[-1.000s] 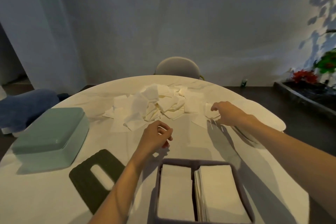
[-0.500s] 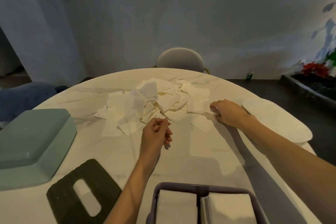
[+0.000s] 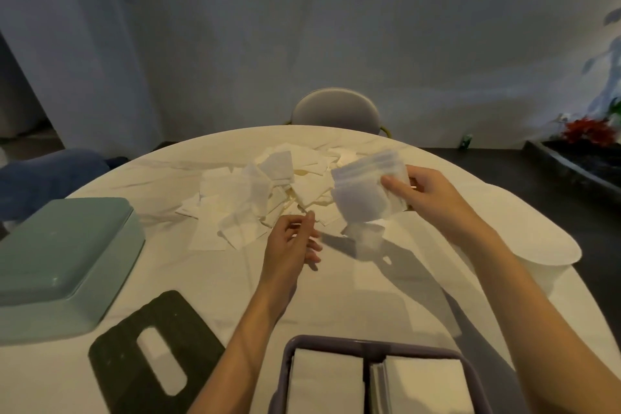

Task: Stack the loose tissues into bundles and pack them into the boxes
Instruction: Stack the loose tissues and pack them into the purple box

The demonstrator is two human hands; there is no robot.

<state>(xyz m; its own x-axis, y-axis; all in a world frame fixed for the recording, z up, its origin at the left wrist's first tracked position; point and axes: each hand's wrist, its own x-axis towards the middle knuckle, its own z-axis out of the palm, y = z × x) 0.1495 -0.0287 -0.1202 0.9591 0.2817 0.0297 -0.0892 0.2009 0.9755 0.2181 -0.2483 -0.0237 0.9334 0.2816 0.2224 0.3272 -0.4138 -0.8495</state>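
— What has changed at the round marble-look table (image 3: 336, 296)?
— The right hand (image 3: 433, 198), flat on the tabletop half a second ago, has lifted a tissue (image 3: 363, 191) clear of the loose pile (image 3: 255, 198), thumb and fingers pinching its edge. The left hand (image 3: 289, 242) still hovers just in front of the pile, fingers loosely curled, holding nothing.
— What is unclear?
— The raised tissue is motion-blurred. The grey box (image 3: 369, 346), with two neat white stacks in its compartments, is cut off below.
— And the rest?
— A smooth green lid (image 3: 64, 259) and a dark slotted cover (image 3: 134, 353) lie left.
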